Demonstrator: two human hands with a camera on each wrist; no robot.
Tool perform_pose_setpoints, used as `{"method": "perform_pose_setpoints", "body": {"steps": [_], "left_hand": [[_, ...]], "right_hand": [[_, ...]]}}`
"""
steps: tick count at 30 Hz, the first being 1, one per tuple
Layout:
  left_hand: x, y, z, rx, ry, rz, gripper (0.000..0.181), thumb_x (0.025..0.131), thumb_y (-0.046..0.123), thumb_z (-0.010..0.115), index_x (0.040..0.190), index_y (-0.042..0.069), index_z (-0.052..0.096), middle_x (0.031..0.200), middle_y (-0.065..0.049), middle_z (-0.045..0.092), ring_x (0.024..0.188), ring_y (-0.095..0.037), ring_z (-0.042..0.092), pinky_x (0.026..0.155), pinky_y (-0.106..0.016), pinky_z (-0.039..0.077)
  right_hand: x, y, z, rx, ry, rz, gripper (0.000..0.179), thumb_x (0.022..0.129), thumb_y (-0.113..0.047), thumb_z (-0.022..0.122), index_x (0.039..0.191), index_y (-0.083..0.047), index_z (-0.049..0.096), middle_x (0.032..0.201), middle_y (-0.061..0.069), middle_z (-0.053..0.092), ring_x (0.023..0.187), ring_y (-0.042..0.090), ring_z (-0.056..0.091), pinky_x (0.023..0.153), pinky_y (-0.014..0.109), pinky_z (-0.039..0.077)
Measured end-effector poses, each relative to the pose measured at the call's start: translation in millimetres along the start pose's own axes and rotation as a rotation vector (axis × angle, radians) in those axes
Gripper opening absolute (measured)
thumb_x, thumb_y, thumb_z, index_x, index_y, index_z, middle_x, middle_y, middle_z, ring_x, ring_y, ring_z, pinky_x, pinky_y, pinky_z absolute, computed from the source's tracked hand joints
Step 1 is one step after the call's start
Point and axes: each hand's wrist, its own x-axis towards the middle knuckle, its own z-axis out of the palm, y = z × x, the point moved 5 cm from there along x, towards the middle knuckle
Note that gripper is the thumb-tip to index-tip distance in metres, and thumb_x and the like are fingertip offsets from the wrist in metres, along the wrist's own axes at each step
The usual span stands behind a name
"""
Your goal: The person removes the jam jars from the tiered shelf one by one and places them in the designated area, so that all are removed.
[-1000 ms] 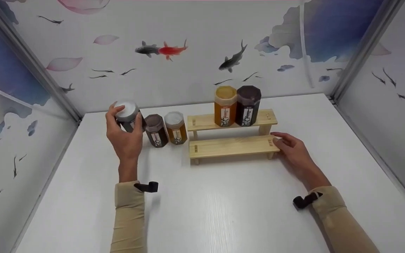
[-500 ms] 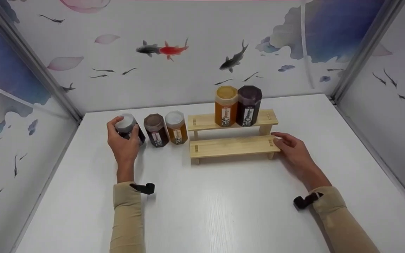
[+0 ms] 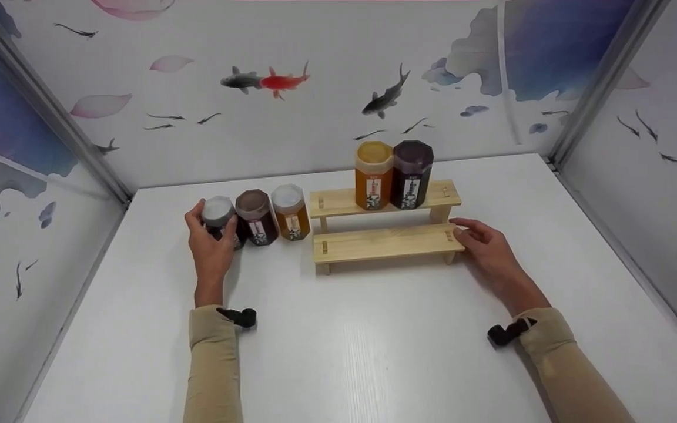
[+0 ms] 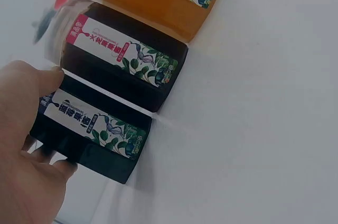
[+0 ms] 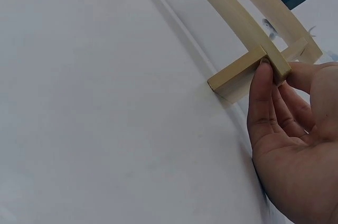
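My left hand [image 3: 210, 252] grips a dark jar [image 4: 95, 129] with a pale lid, thumb on one side and fingers on the other. The jar stands on the table, left end of a row. Close beside it is a dark reddish jar [image 3: 257, 218] with a brownish lid; the left wrist view has a thin pale strip between them. An amber jar [image 3: 291, 214] with a white lid comes after. At the right end of a two-tier wooden rack [image 3: 385, 244], my right hand [image 3: 494, 252] pinches the lower board [image 5: 240, 18] between thumb and fingers.
On the rack's upper board stand a taller amber jar [image 3: 374, 179] and a dark purple jar [image 3: 412, 176], side by side. Behind the white table [image 3: 338, 341] rises a wall [image 3: 327, 129] painted with fish; panels close in both sides.
My left hand has lowered the dark jar onto the table, then brought it rightward, close to the dark reddish jar. The right hand keeps its hold on the rack.
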Motion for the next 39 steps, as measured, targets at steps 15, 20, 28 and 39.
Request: {"method": "perform_pose_setpoints", "body": {"steps": [15,20,28,39], "left_hand": [[5.0,-3.0,-4.1,0.08,0.006,0.141,0.058,0.105,0.016,0.073,0.159,0.011,0.053,0.165,-0.019,0.034,0.157,-0.031,0.039,0.129,-0.05,0.036],[6.0,-1.5,-4.9,0.053,0.005,0.14,0.058,0.103,0.013,0.074,0.158,0.011,0.053,0.16,-0.017,0.043,0.155,-0.03,0.042,0.128,-0.056,0.039],[6.7,5.5,-2.2,0.069,-0.02,0.132,0.061,0.103,0.006,0.071,0.159,0.005,0.048,0.163,-0.019,0.044,0.159,-0.031,0.038,0.134,-0.046,0.03],[-7.5,79.3,34.1,-0.023,0.025,0.262,0.039,0.106,0.016,0.067,0.144,0.01,0.064,0.145,-0.007,0.063,0.142,-0.028,0.053,0.123,-0.052,0.042]], "right_hand": [[-0.6,0.3,1.1,0.076,-0.011,0.018,0.06,0.107,-0.047,0.067,0.157,-0.016,0.054,0.146,0.006,0.06,0.125,0.011,0.067,0.1,0.02,0.059],[-0.7,0.5,0.4,0.066,-0.011,0.015,0.062,0.106,-0.05,0.067,0.158,-0.018,0.054,0.149,0.007,0.059,0.128,0.012,0.066,0.101,0.02,0.058],[-1.2,-0.2,-0.5,0.049,-0.013,0.014,0.062,0.106,-0.051,0.066,0.158,-0.018,0.054,0.146,0.006,0.06,0.125,0.01,0.067,0.101,0.019,0.058],[-1.4,-0.5,1.5,0.041,-0.011,-0.007,0.06,0.108,-0.047,0.066,0.158,-0.015,0.054,0.14,0.003,0.062,0.122,0.008,0.068,0.1,0.019,0.058]]}}
